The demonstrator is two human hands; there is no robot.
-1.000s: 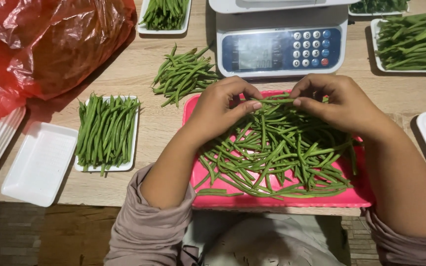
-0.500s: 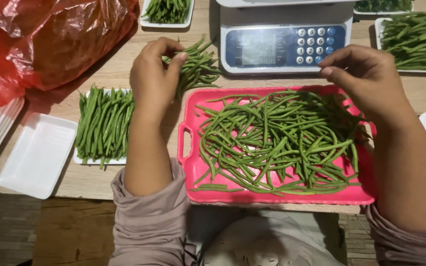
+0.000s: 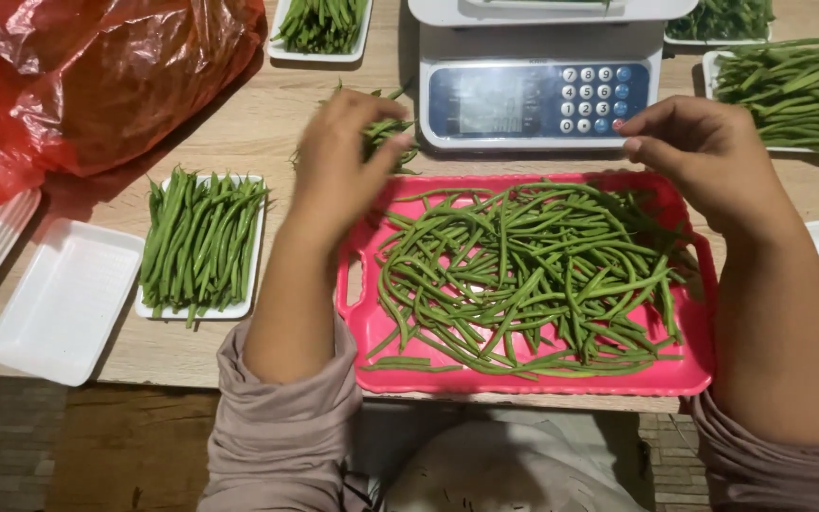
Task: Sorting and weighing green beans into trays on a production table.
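Right, loose bunch of green beans on the counter just behind the pink tray, in front of the scale. Left hand is over that bunch, fingers curled half-shut round it, touching the stalks; can't tell if it's got a firm grip yet. Best way, imo: keep stalks parallel, ends lined up, pinch at mid-length so none slide out. Right hand hovers above the tray's far corner, fingers loosely bent, thumb near fingertips, nothing visibly in it. Tray holds a tangled heap of beans. Left of it, a white foam tray w/ beans laid straight, then an empty white tray. Red plastic bag at back left.
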